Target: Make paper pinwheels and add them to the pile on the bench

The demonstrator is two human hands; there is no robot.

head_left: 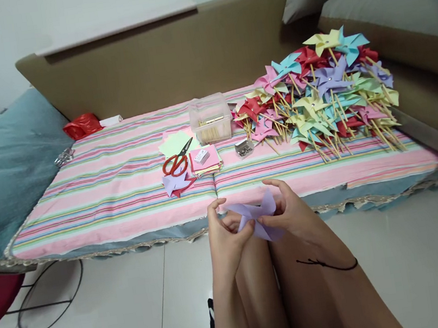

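Over my lap, both hands hold a purple paper pinwheel (254,212) with its blades folded inward. My left hand (225,237) pinches its left side, thumb near the middle and index finger raised. My right hand (294,210) grips the right side, its thumb also close to the centre and its index finger lifted off. Whether a pin sits at the centre, I cannot make out. Beyond my hands lie red-handled scissors (176,165), cut purple paper (175,182), a stack of coloured paper squares (212,159) with a small box (202,156) on top, and an open box of pins (244,149).
A big pile of pinwheels on sticks (327,93) covers the right side of the striped cloth (122,178). Behind the paper stands a clear plastic bin (209,116) holding sticks. A red plastic bag (82,127) lies at the back left; a red stool (0,295) stands on the floor.
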